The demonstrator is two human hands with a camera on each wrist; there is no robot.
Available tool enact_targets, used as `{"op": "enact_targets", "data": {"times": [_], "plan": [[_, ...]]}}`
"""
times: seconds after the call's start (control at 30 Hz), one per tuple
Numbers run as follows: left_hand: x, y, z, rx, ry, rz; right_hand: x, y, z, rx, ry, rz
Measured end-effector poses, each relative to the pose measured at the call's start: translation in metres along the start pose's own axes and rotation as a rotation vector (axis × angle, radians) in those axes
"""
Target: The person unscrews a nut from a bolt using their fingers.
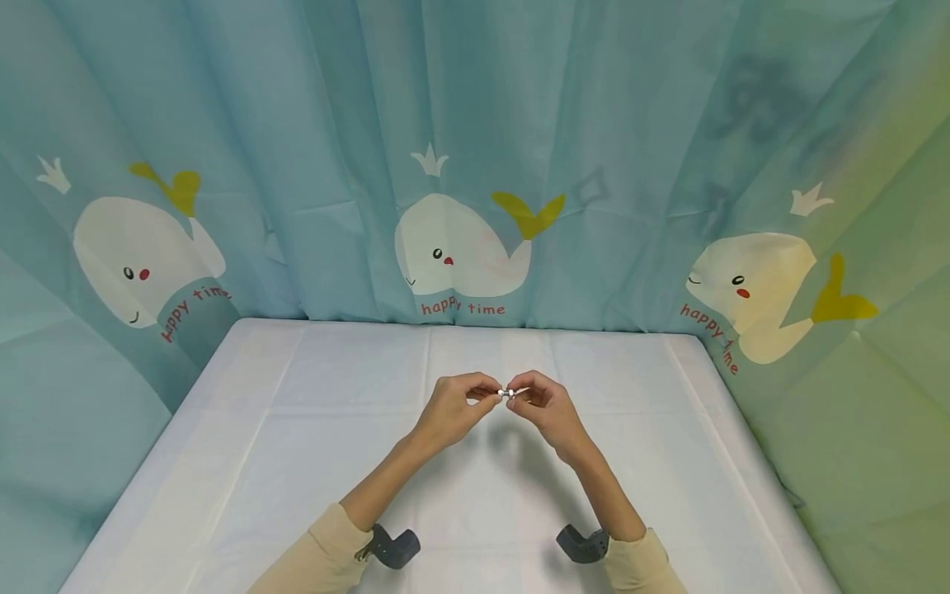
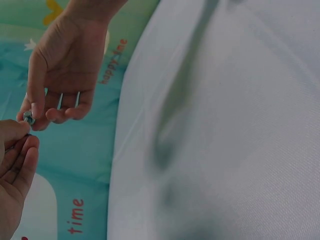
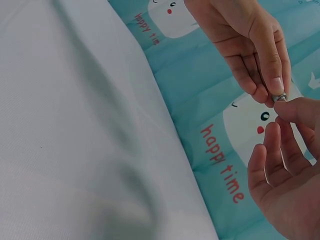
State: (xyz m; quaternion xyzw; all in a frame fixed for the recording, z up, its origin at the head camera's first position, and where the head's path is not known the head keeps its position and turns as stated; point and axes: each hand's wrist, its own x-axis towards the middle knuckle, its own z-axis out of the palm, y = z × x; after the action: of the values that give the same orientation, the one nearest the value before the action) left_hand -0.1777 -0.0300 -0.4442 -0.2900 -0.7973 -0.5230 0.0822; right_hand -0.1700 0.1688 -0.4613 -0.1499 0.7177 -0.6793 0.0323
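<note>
Above the white table, my two hands meet at a small silvery metal bolt (image 1: 506, 393) with a nut-like hexagonal part. My left hand (image 1: 453, 408) pinches its left end between thumb and fingertips. At the other end, my right hand (image 1: 552, 412) grips it the same way. The left wrist view shows the hexagonal part (image 2: 29, 117) at the right thumb tip, close to the left fingertips. Much of the metal is covered by fingertips, and in the right wrist view only a shiny bit (image 3: 280, 97) shows between the thumbs.
A white cloth covers the table (image 1: 334, 462), with shadows of both arms on it. Blue-green curtains (image 1: 334, 165) printed with white whales stand along the back and both sides. Dark curved mounts (image 1: 397, 549) sit at both wrists, beside light sleeves.
</note>
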Motion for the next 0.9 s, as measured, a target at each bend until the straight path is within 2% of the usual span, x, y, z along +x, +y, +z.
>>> {"op": "enact_targets", "data": {"times": [0.2,0.47,0.7,0.9], "plan": [[0.0005,0.001,-0.0008,-0.002,-0.002,-0.005,0.0004,-0.0018,-0.0011,0.005,-0.019,-0.002],[0.0006,0.0002,0.0002,0.002,0.004,0.007,0.0021,-0.0071,0.0013,-0.063,0.073,0.104],[-0.0002,0.001,0.0004,-0.003,0.004,0.007,0.0028,-0.0073,0.0018,-0.074,0.066,0.149],[-0.0008,0.0008,-0.0001,-0.012,0.003,0.003,0.0016,-0.0063,0.0019,-0.065,0.052,0.137]]}}
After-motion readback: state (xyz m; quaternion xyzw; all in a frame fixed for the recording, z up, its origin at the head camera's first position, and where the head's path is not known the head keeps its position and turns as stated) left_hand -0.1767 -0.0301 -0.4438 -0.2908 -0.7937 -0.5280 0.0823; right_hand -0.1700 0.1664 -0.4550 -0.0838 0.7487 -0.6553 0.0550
